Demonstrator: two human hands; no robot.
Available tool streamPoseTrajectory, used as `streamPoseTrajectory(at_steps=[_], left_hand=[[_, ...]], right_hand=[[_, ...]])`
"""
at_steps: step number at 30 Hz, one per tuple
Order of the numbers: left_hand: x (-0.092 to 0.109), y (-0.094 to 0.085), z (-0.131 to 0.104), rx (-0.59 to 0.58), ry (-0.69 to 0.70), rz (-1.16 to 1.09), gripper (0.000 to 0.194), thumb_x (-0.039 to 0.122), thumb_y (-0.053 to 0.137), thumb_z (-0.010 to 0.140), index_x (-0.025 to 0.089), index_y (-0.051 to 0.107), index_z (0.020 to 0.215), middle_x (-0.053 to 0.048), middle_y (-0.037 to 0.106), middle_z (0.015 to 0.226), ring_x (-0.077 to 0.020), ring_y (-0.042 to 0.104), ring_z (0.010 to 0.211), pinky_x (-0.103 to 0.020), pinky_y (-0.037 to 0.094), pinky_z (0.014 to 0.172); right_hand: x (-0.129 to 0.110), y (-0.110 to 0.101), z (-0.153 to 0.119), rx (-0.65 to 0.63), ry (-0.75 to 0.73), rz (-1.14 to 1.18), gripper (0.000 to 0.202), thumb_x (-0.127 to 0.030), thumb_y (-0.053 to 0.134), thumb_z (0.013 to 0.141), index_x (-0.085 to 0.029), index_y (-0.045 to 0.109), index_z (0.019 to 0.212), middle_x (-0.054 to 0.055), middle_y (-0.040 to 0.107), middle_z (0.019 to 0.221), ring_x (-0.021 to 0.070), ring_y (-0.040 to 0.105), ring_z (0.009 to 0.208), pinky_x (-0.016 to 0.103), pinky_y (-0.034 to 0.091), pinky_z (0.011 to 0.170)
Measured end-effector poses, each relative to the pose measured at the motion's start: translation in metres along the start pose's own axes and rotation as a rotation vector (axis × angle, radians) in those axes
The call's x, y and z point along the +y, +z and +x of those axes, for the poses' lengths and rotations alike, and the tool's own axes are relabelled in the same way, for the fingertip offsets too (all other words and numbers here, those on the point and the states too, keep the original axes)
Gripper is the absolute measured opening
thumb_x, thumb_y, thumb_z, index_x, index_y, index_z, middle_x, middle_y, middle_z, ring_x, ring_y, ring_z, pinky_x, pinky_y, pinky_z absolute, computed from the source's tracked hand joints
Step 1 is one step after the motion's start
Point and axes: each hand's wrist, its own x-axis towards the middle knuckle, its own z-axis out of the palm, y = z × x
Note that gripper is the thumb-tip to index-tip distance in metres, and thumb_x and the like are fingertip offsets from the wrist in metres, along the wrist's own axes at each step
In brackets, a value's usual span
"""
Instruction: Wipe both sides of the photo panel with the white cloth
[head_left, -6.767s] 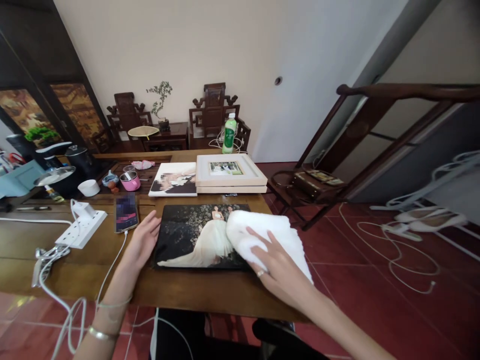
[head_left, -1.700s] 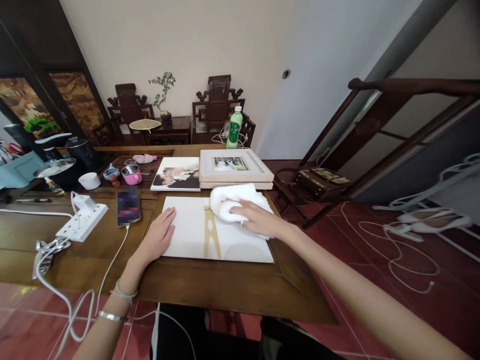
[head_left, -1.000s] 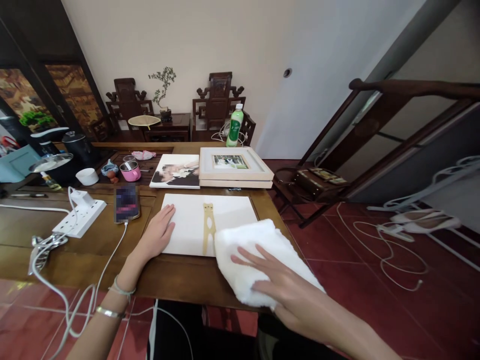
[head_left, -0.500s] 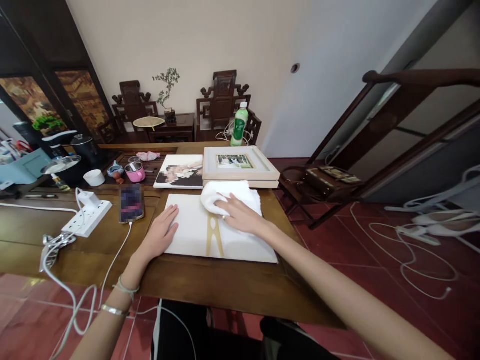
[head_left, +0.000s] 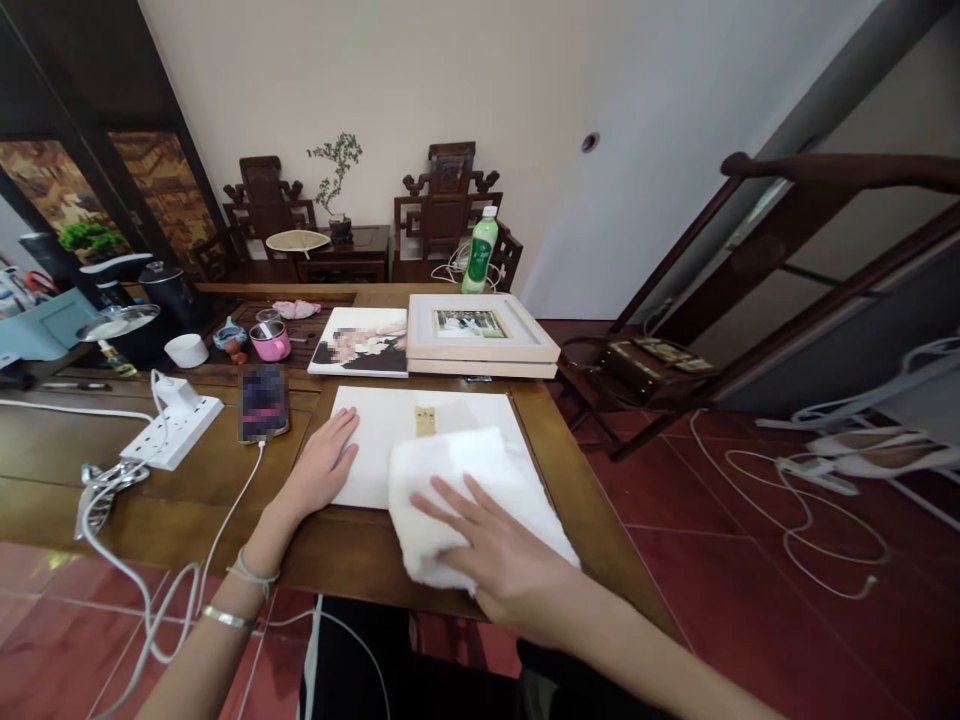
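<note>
A white panel [head_left: 390, 425] with a small gold stand strip [head_left: 425, 420] lies face down on the wooden table [head_left: 187, 480]. My left hand [head_left: 319, 468] rests flat on its left edge, fingers spread. My right hand [head_left: 499, 555] presses flat on a folded white towel [head_left: 457, 480], which covers the panel's near right part and reaches the table's front edge.
Behind the panel lie a photo print [head_left: 361, 341] and stacked pale frames [head_left: 480, 335]. A phone [head_left: 262, 402] on a cable, a white power strip [head_left: 172, 432], a pink cup [head_left: 270, 342] and a green bottle [head_left: 480, 250] stand around. A wooden rack [head_left: 750, 260] and floor cables [head_left: 810, 510] are at the right.
The picture has been turned face down since the oldest frame. In the last half second my right hand dragged the towel from the panel's far edge toward me. The left hand stayed put.
</note>
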Motion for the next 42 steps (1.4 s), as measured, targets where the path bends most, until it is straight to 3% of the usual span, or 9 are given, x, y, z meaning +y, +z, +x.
streamPoseTrajectory(at_steps=[4,8,17,20,23,29,34,38,42], left_hand=[[-0.001,0.001,0.000,-0.001,0.012,-0.001,0.048,0.029,0.036,0.094,0.011,0.043,0.138,-0.014,0.040,0.147,-0.0247,0.032,0.139,-0.047,0.027,0.115],[-0.003,0.002,-0.001,0.009,0.019,0.003,0.047,0.028,0.036,0.094,0.011,0.043,0.138,-0.014,0.040,0.148,-0.0245,0.032,0.139,-0.047,0.027,0.115],[0.000,0.000,0.000,-0.003,0.015,-0.001,0.047,0.029,0.036,0.095,0.012,0.044,0.138,-0.013,0.040,0.147,-0.0240,0.032,0.139,-0.046,0.027,0.115],[0.000,-0.001,0.000,-0.004,0.015,-0.007,0.047,0.030,0.036,0.095,0.014,0.043,0.138,-0.012,0.040,0.148,-0.0244,0.032,0.139,-0.047,0.027,0.115],[0.000,-0.001,0.000,-0.004,0.017,-0.007,0.047,0.030,0.035,0.095,0.013,0.043,0.138,-0.013,0.040,0.147,-0.0246,0.032,0.139,-0.048,0.027,0.115],[-0.001,0.001,-0.001,-0.010,0.010,-0.008,0.049,0.029,0.034,0.095,0.009,0.040,0.140,-0.015,0.038,0.148,-0.0240,0.030,0.140,-0.046,0.026,0.115],[-0.003,0.002,-0.002,-0.018,-0.008,0.009,0.050,0.030,0.035,0.095,0.010,0.039,0.141,-0.014,0.031,0.152,-0.0239,0.026,0.142,-0.046,0.024,0.116],[-0.004,0.003,-0.002,-0.029,-0.016,0.018,0.050,0.030,0.034,0.095,0.009,0.040,0.140,-0.015,0.035,0.150,-0.0242,0.028,0.141,-0.045,0.024,0.116],[-0.004,0.003,-0.002,-0.016,-0.006,0.022,0.049,0.029,0.035,0.095,0.012,0.041,0.140,-0.013,0.036,0.149,-0.0234,0.029,0.140,-0.044,0.025,0.116]], right_hand=[[-0.015,-0.031,-0.018,-0.071,0.000,0.156,0.060,0.004,0.041,0.055,-0.022,0.067,0.103,0.005,0.041,0.147,0.0230,0.021,0.141,0.048,0.022,0.114],[-0.008,-0.052,-0.006,-0.199,0.122,0.212,0.063,0.001,0.042,0.061,-0.020,0.060,0.118,0.010,0.038,0.148,0.0228,0.022,0.141,0.047,0.028,0.112],[0.072,-0.039,0.080,0.032,0.171,-0.091,0.053,-0.007,0.045,0.075,-0.017,0.053,0.127,0.013,0.043,0.145,0.0248,0.022,0.141,0.048,0.025,0.111],[0.077,-0.032,0.103,0.097,0.242,-0.156,0.053,-0.007,0.045,0.078,-0.014,0.050,0.130,0.016,0.047,0.141,0.0294,0.023,0.140,0.054,0.023,0.109],[0.066,-0.018,0.113,0.155,0.317,-0.195,0.054,-0.006,0.045,0.078,-0.011,0.049,0.131,0.020,0.037,0.147,0.0387,0.017,0.140,0.065,0.017,0.106],[0.017,0.003,0.082,0.068,0.209,-0.212,0.050,-0.003,0.047,0.076,-0.016,0.059,0.123,0.015,0.030,0.152,0.0403,0.012,0.141,0.067,0.009,0.108],[-0.015,-0.013,0.030,-0.112,0.048,0.035,0.054,-0.002,0.048,0.063,-0.020,0.064,0.112,0.008,0.033,0.151,0.0319,0.012,0.142,0.061,0.010,0.112],[-0.020,-0.036,0.004,-0.181,0.010,0.193,0.056,0.000,0.043,0.058,-0.022,0.064,0.106,0.004,0.040,0.148,0.0202,0.017,0.142,0.049,0.015,0.115],[-0.002,-0.045,0.009,-0.190,0.082,0.187,0.058,0.000,0.042,0.062,-0.021,0.062,0.112,0.008,0.038,0.149,0.0201,0.018,0.142,0.046,0.019,0.115]])
